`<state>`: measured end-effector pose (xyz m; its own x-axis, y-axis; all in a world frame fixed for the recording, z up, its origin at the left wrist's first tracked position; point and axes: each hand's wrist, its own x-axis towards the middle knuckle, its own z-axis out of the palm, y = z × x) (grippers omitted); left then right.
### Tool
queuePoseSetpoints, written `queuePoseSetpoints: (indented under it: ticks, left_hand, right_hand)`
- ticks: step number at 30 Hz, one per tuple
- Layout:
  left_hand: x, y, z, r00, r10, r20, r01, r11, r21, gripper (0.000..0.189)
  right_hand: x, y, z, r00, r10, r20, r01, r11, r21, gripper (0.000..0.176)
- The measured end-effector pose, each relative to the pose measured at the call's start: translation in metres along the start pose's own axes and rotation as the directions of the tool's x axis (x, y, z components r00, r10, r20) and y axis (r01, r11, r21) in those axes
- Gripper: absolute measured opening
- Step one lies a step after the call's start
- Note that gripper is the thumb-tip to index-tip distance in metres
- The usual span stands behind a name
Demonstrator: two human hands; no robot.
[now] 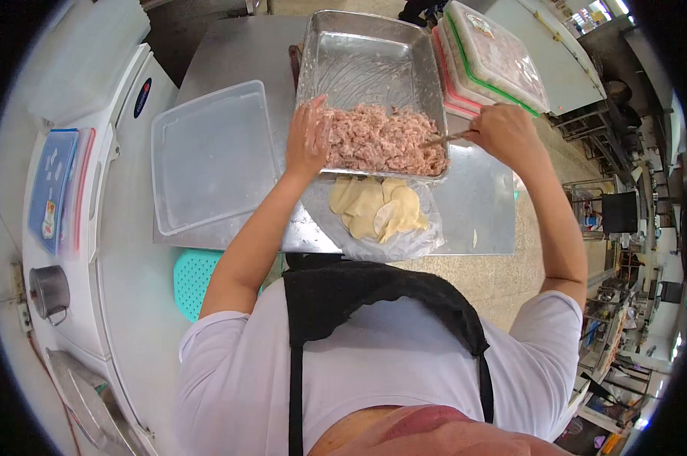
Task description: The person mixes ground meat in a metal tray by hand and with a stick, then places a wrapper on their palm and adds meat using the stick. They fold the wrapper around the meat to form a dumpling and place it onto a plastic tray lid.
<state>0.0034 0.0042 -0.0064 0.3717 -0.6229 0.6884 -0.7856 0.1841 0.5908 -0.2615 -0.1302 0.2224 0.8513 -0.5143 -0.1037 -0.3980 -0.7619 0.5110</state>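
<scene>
A shallow metal tray (374, 47) holds a heap of pinkish ground meat (381, 140) in its near half. My left hand (307, 143) rests at the tray's left wall against the meat, its fingers stretched out and pointing away from me. On the right, my right hand (508, 135) is closed round a thin-handled utensil (451, 138). Its tip is buried in the meat, so its kind cannot be made out. Just below the tray, round, pale yellow dough wrappers (374, 209) lie in an overlapping pile on a clear plastic bag (428, 242).
A translucent plastic lid or shallow tray (214, 159) lies left on the metal table (480, 205). Stacked lidded containers (499, 57) stand at the back right. A white freezer (131, 228) flanks the table, with a metal mug (49, 291) on it. A turquoise perforated stool (195, 281) sits below.
</scene>
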Motion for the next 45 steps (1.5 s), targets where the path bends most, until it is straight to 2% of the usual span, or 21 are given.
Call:
queuePoseSetpoints:
  ticks: [2,5,6,7,9,10,12,15,19,20,23,25,27,28,30,33,35,37,40,44,45]
  left_hand:
    - [0.0,-0.002,0.001,1.0,-0.005,0.007,0.005,1.0,-0.003,0.038]
    - [0.001,0.003,-0.003,0.998,-0.052,0.041,0.051,0.998,0.027,0.039]
    - [0.002,0.006,-0.004,0.993,-0.096,0.066,0.092,0.994,0.06,0.039]
    - [0.001,0.008,-0.004,0.993,-0.099,0.068,0.095,0.994,0.062,0.039]
    - [0.0,0.011,-0.005,0.992,-0.114,0.048,0.106,0.984,0.142,0.041]
    - [0.001,0.009,-0.005,0.992,-0.119,0.041,0.112,0.983,0.148,0.041]
    - [0.001,0.007,-0.002,0.991,-0.132,0.037,0.13,0.99,0.057,0.042]
    - [0.001,0.006,0.0,0.993,-0.118,0.022,0.116,0.99,0.081,0.043]
    - [0.003,0.006,0.002,0.997,-0.066,-0.047,0.068,0.997,0.044,0.042]
    - [0.004,0.006,0.002,0.997,-0.037,-0.07,0.038,0.999,0.024,0.041]
    - [0.003,0.007,-0.004,0.996,-0.037,-0.083,0.038,0.999,0.013,0.04]
    - [0.001,0.004,-0.002,0.995,-0.063,-0.073,0.064,0.998,0.012,0.04]
    - [0.003,-0.002,0.001,0.985,0.075,-0.154,-0.072,0.997,0.026,0.04]
    - [0.003,-0.001,0.0,0.985,0.071,-0.159,-0.066,0.997,0.033,0.04]
    - [0.001,0.002,-0.001,0.995,-0.053,-0.085,0.057,0.997,0.05,0.039]
    - [0.003,0.003,-0.004,0.994,-0.1,-0.053,0.102,0.994,0.046,0.039]
    - [0.003,0.005,-0.005,0.996,-0.075,-0.057,0.078,0.995,0.062,0.039]
    - [0.004,0.008,-0.006,0.997,-0.047,-0.054,0.051,0.996,0.074,0.039]
    - [0.002,0.008,-0.005,0.994,-0.103,-0.036,0.105,0.992,0.07,0.04]
    - [0.0,0.008,-0.001,0.987,-0.16,-0.027,0.162,0.979,0.124,0.041]
    - [0.0,0.009,-0.002,0.982,-0.188,-0.012,0.188,0.971,0.15,0.041]
  right_hand:
    - [-0.009,0.001,0.004,0.996,-0.036,0.076,0.049,0.983,-0.178,0.023]
    - [-0.011,-0.002,0.061,0.991,-0.133,0.027,0.136,0.972,-0.194,0.016]
    - [-0.013,-0.009,0.07,0.972,-0.227,-0.06,0.217,0.966,-0.143,0.014]
    - [-0.016,-0.017,0.082,0.972,-0.229,-0.059,0.22,0.966,-0.14,0.014]
    - [-0.02,-0.035,0.099,0.981,-0.191,-0.043,0.193,0.981,0.032,0.015]
    - [-0.022,-0.039,0.1,0.979,-0.2,-0.047,0.202,0.979,0.03,0.015]
    - [-0.031,-0.048,0.101,0.989,-0.059,-0.135,0.086,0.976,0.199,0.015]
    - [-0.027,-0.064,0.105,0.986,-0.017,-0.168,0.062,0.961,0.268,0.015]
    - [-0.006,-0.086,0.111,0.961,-0.03,-0.274,0.129,0.927,0.351,0.017]
    - [0.002,-0.094,0.109,0.972,-0.022,-0.232,0.109,0.923,0.37,0.017]
    - [0.026,-0.11,0.1,0.949,-0.065,-0.308,0.19,0.899,0.395,0.018]
    - [0.041,-0.112,0.094,0.954,-0.097,-0.284,0.21,0.891,0.402,0.021]
    - [0.055,-0.112,0.091,0.96,-0.078,-0.27,0.201,0.861,0.467,0.028]
    - [0.063,-0.108,0.089,0.958,-0.087,-0.273,0.211,0.859,0.466,0.028]
    - [0.077,-0.095,0.084,0.98,-0.158,-0.12,0.194,0.883,0.427,0.036]
    - [0.089,-0.08,0.086,0.974,-0.164,-0.157,0.215,0.887,0.409,0.041]
    - [0.096,-0.072,0.092,0.98,-0.15,-0.132,0.193,0.874,0.445,0.041]
    - [0.099,-0.066,0.103,0.995,-0.079,-0.065,0.101,0.847,0.522,0.042]
    - [0.099,-0.057,0.121,0.999,-0.037,-0.024,0.044,0.829,0.558,0.041]
    - [0.091,-0.043,0.11,1.0,-0.012,0.022,-0.001,0.859,0.511,0.041]
    - [0.087,-0.036,0.089,1.0,-0.025,-0.003,0.024,0.909,0.415,0.04]
